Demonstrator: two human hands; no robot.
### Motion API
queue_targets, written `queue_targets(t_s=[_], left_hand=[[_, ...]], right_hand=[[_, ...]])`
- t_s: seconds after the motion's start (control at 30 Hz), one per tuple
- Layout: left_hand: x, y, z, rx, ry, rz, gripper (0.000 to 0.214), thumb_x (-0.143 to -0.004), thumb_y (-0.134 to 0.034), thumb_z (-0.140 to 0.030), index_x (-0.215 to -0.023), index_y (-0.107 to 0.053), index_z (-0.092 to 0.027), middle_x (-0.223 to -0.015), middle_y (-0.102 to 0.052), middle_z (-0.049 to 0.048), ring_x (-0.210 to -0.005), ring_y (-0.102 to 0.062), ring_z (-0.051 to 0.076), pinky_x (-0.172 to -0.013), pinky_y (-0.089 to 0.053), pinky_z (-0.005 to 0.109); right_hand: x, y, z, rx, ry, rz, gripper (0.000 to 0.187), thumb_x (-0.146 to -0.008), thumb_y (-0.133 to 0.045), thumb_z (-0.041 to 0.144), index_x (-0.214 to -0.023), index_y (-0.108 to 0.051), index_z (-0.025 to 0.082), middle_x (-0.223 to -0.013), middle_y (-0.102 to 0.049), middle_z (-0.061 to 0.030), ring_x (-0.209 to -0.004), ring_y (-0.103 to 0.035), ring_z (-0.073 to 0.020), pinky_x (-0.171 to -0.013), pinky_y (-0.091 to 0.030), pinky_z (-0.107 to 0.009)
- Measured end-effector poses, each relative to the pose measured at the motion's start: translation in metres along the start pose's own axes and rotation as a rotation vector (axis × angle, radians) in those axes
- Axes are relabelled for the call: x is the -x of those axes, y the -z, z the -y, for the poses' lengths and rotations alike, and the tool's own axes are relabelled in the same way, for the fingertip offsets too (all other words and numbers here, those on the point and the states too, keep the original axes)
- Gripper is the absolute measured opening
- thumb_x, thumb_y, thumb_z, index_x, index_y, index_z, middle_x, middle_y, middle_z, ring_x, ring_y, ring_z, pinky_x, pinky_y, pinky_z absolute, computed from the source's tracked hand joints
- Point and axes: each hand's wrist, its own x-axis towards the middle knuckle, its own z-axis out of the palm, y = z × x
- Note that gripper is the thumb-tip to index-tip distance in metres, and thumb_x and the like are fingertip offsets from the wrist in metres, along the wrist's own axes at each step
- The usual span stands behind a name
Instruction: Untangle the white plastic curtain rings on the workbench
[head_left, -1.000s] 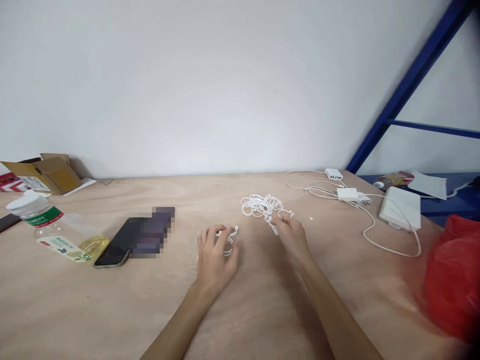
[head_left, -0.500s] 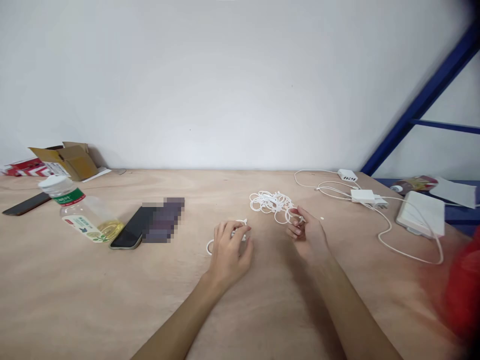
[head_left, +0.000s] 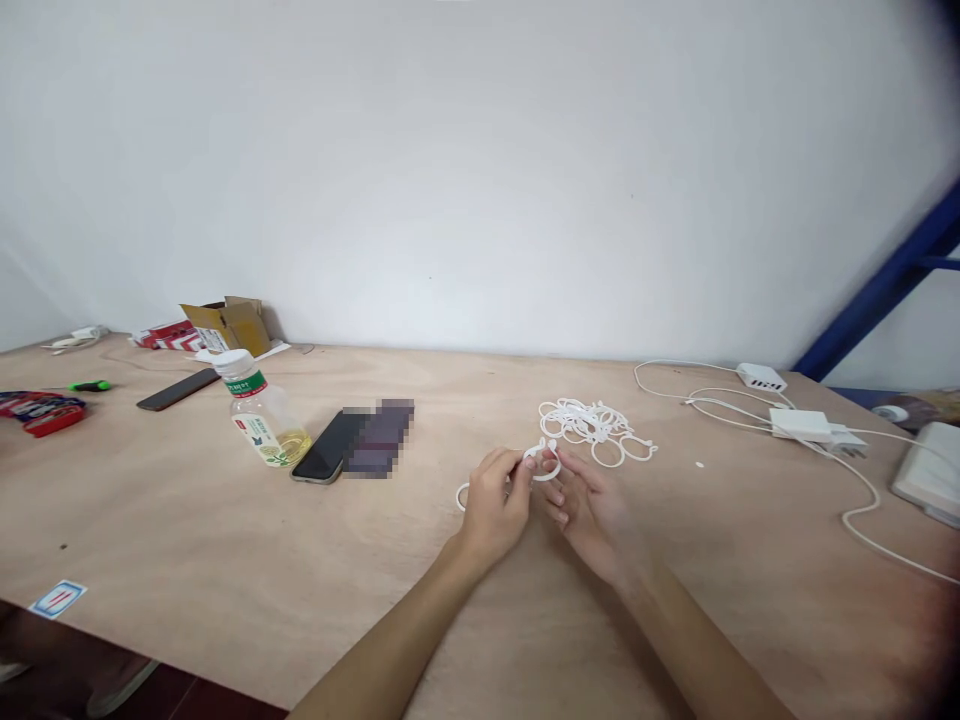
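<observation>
My left hand [head_left: 496,503] and right hand [head_left: 592,512] meet near the middle of the worktop [head_left: 225,560]. Both pinch one white ring [head_left: 546,463] at the fingertips, my other fingers loose. The heap of white rings [head_left: 592,425] lies just beyond it, slightly right. A bottle [head_left: 262,425] and a phone [head_left: 330,458] sit to the left.

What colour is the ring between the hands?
White; the thin plastic ring shows best in the head view.
</observation>
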Motion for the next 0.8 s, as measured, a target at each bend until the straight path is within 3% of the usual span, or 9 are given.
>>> queue_targets(t_s=[0.3, 0.47, 0.6, 0.7, 0.8], left_hand=[[0.001, -0.010, -0.010, 0.397, 0.212, 0.121, 0.038, -0.090, -0.045, -0.041, -0.075, -0.068, -0.014, -0.071, -0.068, 0.0042, -0.066, -0.060, 0.015, -0.069, -0.047, 0.026], [0.003, -0.010, -0.010, 0.364, 0.228, 0.096, 0.039, -0.089, -0.047, -0.042, -0.069, -0.065, -0.014, -0.067, -0.064, 0.0039, -0.067, -0.057, 0.015, -0.065, -0.045, 0.025], [0.003, -0.011, -0.013, 0.414, 0.270, 0.102, 0.037, -0.086, -0.052, -0.045, -0.068, -0.062, -0.014, -0.067, -0.061, 0.0029, -0.066, -0.055, 0.013, -0.063, -0.044, 0.024], [0.002, -0.012, -0.019, 0.664, 0.460, 0.144, 0.040, -0.083, -0.053, -0.051, -0.070, -0.060, -0.014, -0.061, -0.057, 0.0000, -0.047, -0.050, 0.009, -0.048, -0.039, 0.022], [0.000, -0.011, -0.023, 0.954, 0.751, 0.290, 0.044, -0.086, -0.045, -0.055, -0.080, -0.060, -0.014, -0.067, -0.062, 0.0015, -0.034, -0.047, 0.007, -0.038, -0.037, 0.021]], right_hand=[[-0.006, 0.008, 0.002, -0.041, 0.032, -0.003, 0.020, -0.069, -0.076, 0.026, -0.086, -0.068, 0.018, -0.065, -0.061, 0.0030, -0.057, -0.053, -0.0083, -0.045, -0.040, -0.018], [-0.007, 0.012, -0.001, -0.015, -0.031, 0.006, 0.022, -0.070, -0.076, 0.030, -0.086, -0.069, 0.016, -0.068, -0.063, 0.0019, -0.060, -0.055, -0.0084, -0.056, -0.045, -0.020], [-0.003, 0.008, 0.000, -0.022, 0.036, 0.042, 0.018, -0.071, -0.075, 0.031, -0.077, -0.066, 0.016, -0.066, -0.059, 0.0026, -0.061, -0.054, -0.0086, -0.059, -0.047, -0.020], [0.000, 0.004, 0.002, -0.016, 0.036, 0.133, 0.019, -0.075, -0.071, 0.036, -0.075, -0.063, 0.018, -0.062, -0.054, 0.0030, -0.057, -0.051, -0.0107, -0.051, -0.046, -0.022], [0.002, 0.003, 0.003, -0.023, -0.036, 0.178, 0.021, -0.076, -0.068, 0.040, -0.078, -0.062, 0.020, -0.056, -0.047, 0.0053, -0.047, -0.043, -0.0089, -0.041, -0.040, -0.020]])
